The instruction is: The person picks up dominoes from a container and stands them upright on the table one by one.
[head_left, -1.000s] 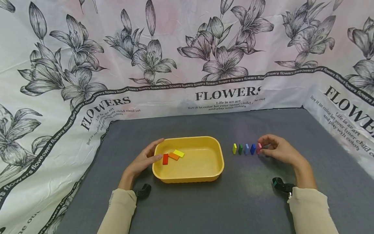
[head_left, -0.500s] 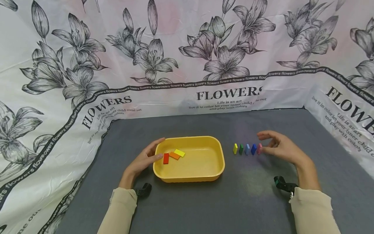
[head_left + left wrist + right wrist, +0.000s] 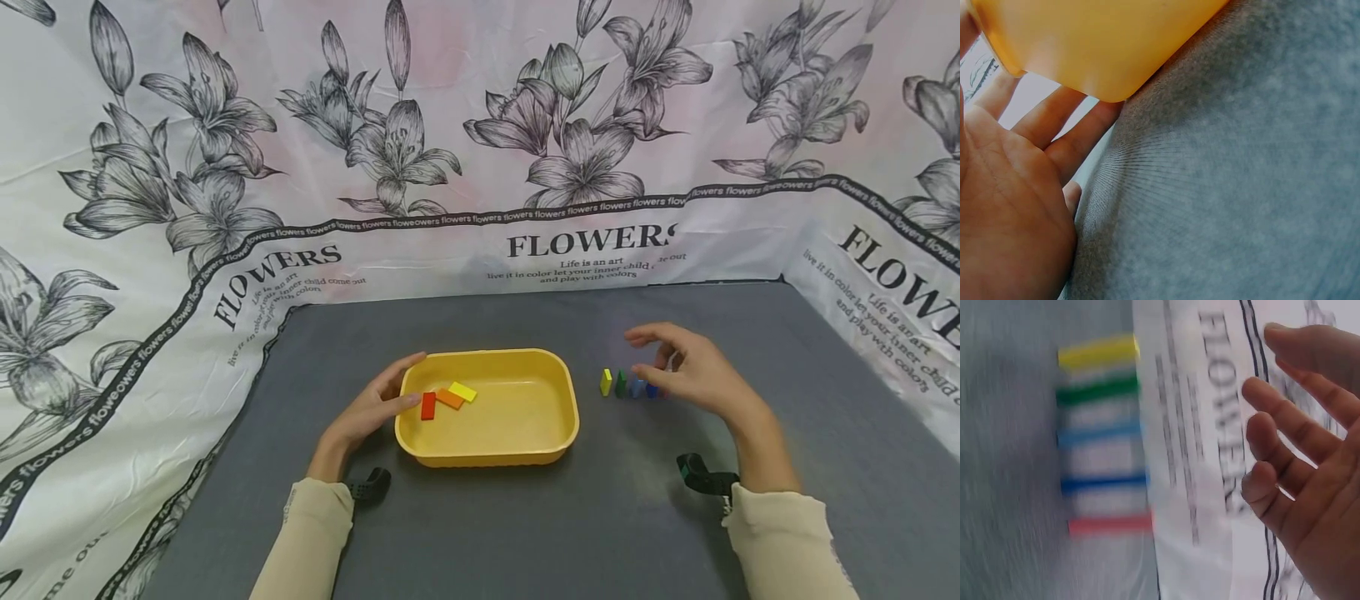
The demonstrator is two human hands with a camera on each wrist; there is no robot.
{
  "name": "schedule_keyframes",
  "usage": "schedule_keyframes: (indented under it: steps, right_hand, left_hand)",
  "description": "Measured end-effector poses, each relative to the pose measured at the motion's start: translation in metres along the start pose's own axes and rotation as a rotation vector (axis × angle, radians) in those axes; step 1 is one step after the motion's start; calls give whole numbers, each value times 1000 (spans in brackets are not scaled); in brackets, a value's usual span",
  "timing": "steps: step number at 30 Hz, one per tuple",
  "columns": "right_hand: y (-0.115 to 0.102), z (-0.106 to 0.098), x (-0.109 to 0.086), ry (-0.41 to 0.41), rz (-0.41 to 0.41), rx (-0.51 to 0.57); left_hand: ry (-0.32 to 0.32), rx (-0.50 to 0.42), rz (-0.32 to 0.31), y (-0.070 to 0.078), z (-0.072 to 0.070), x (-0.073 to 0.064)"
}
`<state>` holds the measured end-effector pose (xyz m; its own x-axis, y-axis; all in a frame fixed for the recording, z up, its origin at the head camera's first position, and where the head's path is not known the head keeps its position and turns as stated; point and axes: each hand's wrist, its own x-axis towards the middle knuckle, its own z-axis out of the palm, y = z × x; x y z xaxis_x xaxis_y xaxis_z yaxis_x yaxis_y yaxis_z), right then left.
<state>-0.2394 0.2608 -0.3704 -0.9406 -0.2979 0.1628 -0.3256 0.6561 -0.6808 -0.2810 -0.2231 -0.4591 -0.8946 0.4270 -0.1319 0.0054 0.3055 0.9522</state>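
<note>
My left hand (image 3: pixel 367 408) grips the left end of a yellow plastic tray (image 3: pixel 525 454), thumb over the rim and fingers along the outside wall (image 3: pixel 1104 50). Inside lie three flat domino blocks: red (image 3: pixel 427 406), orange (image 3: pixel 450 398) and yellow (image 3: pixel 463 391). Right of the tray, more dominoes stand upright in a row: yellow (image 3: pixel 1099 354), green (image 3: pixel 1099 392), light blue (image 3: pixel 1100 433), dark blue (image 3: pixel 1105 482) and pink (image 3: pixel 1111 525). Above the row's right end hovers my right hand (image 3: pixel 693 371), fingers spread and holding nothing; it hides the pink domino in the head view.
A dark grey cloth (image 3: pixel 525 533) covers the table. White flower-printed fabric (image 3: pixel 420 258) rises along its back and sides. Each wrist wears a black strap, the left (image 3: pixel 369 485) beside the tray's near left corner, the right (image 3: pixel 705 475) over bare cloth.
My right hand has let go of the pink domino, leaving it upright, then lifted and moved left over the row. The left hand keeps its hold on the tray.
</note>
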Motion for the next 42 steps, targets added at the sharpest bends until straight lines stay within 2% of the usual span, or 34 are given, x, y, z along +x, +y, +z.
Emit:
schedule_keyframes:
  steps: [6, 11, 19, 30, 42]
  right_hand:
    - [-20, 35, 19, 28, -155, -6]
    - [-38, 62, 34, -13, -208, 16]
    - [-62, 95, 48, -52, -207, 14]
    - [-85, 135, 64, -119, -232, -82]
    - [-105, 165, 79, -198, -131, -214]
  left_hand:
    - [-16, 6, 15, 1, 0, 1]
    - [-9, 4, 9, 3, 1, 1]
    - [-8, -4, 14, 3, 0, 0]
    - [-13, -4, 12, 0, -1, -1]
    - [-20, -3, 4, 2, -1, 0]
